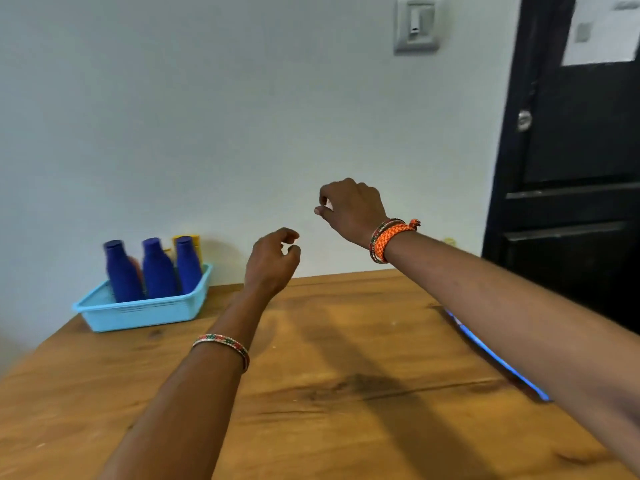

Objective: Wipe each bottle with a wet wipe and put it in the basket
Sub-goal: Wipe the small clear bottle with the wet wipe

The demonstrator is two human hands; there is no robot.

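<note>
basket point(138, 311): pale blue, at the far left of the wooden table point(346, 358), close to the wall; set out of the working middle, likely so finished bottles stay clear of the hands.
blue bottles point(157, 271): three, upright inside the basket, packed side by side; judged already wiped and stowed.
yellow item point(196, 242): behind the blue bottles, only partly visible; cannot tell whether bottle or something else.
left hand point(270, 261): raised above the table's far edge, fingers loosely curled, gripping nothing.
right hand point(349, 209): raised higher, in front of the wall; thumb and forefinger drawn close, a pale spot between them, too small to tell whether a wipe scrap or just wall, so grip cannot be told.
wet wipe: not seen anywhere.
progress: no bottle left on the table, so judged at or near the end.
blue strip point(502, 362): along the table's right side, partly under the right forearm; blurred, unidentifiable.
surroundings: black door point(571, 150) at right, wall switch point(417, 24) above.
obstruction: nothing between hands and basket.
</note>
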